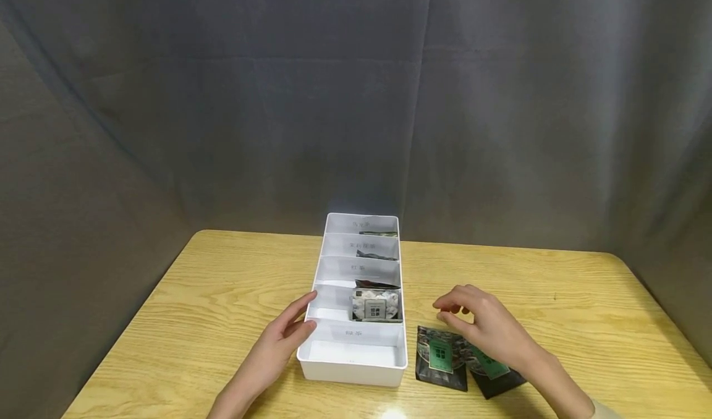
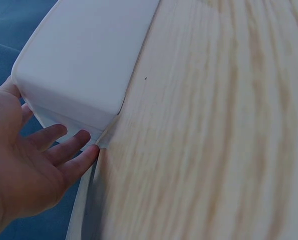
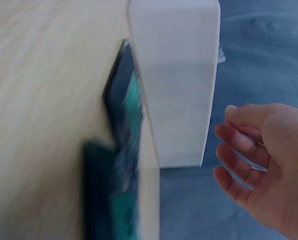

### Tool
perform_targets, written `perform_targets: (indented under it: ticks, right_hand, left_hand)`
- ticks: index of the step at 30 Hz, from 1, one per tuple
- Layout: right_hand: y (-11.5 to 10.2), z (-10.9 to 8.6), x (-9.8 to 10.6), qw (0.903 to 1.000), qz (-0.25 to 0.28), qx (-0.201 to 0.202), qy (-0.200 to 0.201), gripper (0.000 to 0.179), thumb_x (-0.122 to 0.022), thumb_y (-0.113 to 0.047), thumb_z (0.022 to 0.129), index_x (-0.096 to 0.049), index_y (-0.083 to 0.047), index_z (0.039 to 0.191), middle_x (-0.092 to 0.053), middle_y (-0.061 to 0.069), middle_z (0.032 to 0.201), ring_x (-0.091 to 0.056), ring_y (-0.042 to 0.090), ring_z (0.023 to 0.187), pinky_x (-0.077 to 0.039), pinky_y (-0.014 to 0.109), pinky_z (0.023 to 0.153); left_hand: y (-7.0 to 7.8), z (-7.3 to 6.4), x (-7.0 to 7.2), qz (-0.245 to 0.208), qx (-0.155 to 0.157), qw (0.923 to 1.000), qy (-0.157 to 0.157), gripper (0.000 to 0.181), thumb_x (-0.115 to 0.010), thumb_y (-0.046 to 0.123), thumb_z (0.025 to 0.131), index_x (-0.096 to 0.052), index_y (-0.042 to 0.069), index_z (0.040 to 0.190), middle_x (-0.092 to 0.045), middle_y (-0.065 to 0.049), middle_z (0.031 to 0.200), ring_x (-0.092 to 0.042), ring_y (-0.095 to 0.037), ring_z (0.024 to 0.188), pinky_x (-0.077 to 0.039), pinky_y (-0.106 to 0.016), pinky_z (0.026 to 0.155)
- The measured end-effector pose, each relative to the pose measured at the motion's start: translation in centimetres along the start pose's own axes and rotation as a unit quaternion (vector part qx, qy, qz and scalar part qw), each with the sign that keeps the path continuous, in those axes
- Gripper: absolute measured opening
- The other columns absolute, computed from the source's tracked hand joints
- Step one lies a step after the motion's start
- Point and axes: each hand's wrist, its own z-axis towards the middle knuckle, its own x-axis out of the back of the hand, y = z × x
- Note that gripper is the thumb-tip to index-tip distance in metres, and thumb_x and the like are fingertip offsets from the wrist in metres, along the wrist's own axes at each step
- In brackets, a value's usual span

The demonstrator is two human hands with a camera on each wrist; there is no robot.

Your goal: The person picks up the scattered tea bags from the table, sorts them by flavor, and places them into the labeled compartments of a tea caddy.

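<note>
A long white box with dividers stands on the table. My left hand touches its left rim with loosely extended fingers; in the left wrist view the same hand lies against the box's side. My right hand hovers right of the box, fingers loosely bent and nothing in them, as the right wrist view also shows. Under and beside it two dark packets with green labels lie on the table, one nearer the box, the other packet partly covered by the hand.
Dark packets stand in the rear compartments, and a packet with a pale picture leans in the second compartment from the front. Each compartment carries printed characters. Behind the wooden table hangs a grey curtain.
</note>
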Motion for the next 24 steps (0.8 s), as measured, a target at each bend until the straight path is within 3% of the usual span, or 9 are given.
perform_targets:
  ticks: [11, 24]
  right_hand:
    - [-2.8, 4.8, -2.7, 0.9977, -0.035, 0.039, 0.044, 0.004, -0.076, -0.02, 0.089, -0.077, -0.018, 0.093, -0.065, -0.017, 0.081, -0.058, 0.001, 0.077, -0.052, 0.021, 0.066]
    - [-3.9, 6.2, -4.1, 0.9962, -0.05, 0.071, 0.007, 0.005, -0.078, -0.02, 0.087, -0.078, -0.018, 0.091, -0.062, -0.013, 0.076, -0.048, 0.001, 0.065, -0.042, 0.016, 0.056]
  left_hand:
    - [-0.3, -0.1, 0.1, -0.015, -0.006, 0.9999, -0.002, 0.052, -0.063, 0.039, 0.097, -0.047, 0.032, 0.147, -0.038, -0.01, 0.158, -0.047, -0.036, 0.138, -0.042, -0.048, 0.113]
    - [0.0, 0.0, 0.2, -0.009, -0.003, 0.9999, -0.012, 0.053, -0.061, 0.039, 0.098, -0.045, 0.032, 0.148, -0.037, -0.014, 0.157, -0.048, -0.037, 0.137, -0.042, -0.048, 0.113]
